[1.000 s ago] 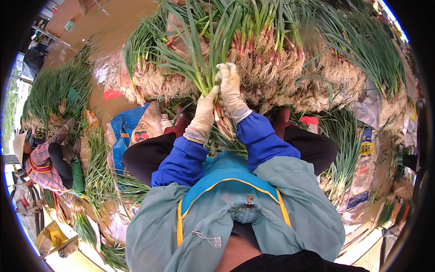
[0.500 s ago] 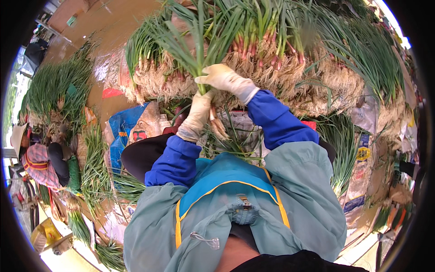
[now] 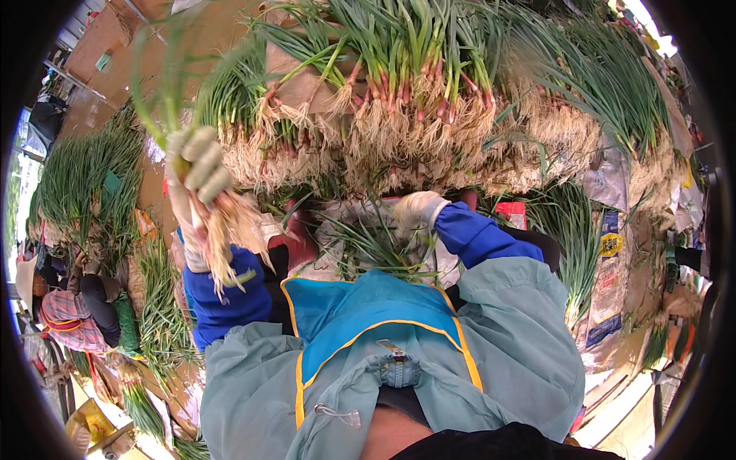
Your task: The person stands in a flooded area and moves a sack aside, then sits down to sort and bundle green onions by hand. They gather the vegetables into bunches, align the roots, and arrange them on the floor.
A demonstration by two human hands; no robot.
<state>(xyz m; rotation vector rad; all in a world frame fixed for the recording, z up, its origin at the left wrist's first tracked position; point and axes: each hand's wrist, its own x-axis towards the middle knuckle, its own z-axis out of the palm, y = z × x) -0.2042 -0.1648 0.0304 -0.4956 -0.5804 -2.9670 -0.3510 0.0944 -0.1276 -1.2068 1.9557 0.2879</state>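
My left hand [image 3: 198, 165], in a pale glove, is raised at the left and closed round a small bunch of spring onions [image 3: 222, 238]. Their pale, stringy roots hang below the fist, and their green tops, smeared by motion, point up and away. My gloved right hand [image 3: 420, 211] is low in the middle, beside loose green leaves [image 3: 376, 241] lying on a pale sack between my legs. Its fingers are blurred, so I cannot make out whether it grips anything. Beyond both hands lies a long pile of spring onions [image 3: 414, 77], roots toward me.
More spring onions lie to my right [image 3: 583, 253] and in a heap at the far left [image 3: 88, 172]. Another person [image 3: 73, 314] in a checked top sits at the left. Printed sacks [image 3: 609, 291] cover the ground at right. My feet and legs flank the loose leaves.
Both hands were together on the bunch. The left has swung left with the spring onions, while the right has let go and come down toward the loose leaves. A few spring onions now lie farther apart on the pile.
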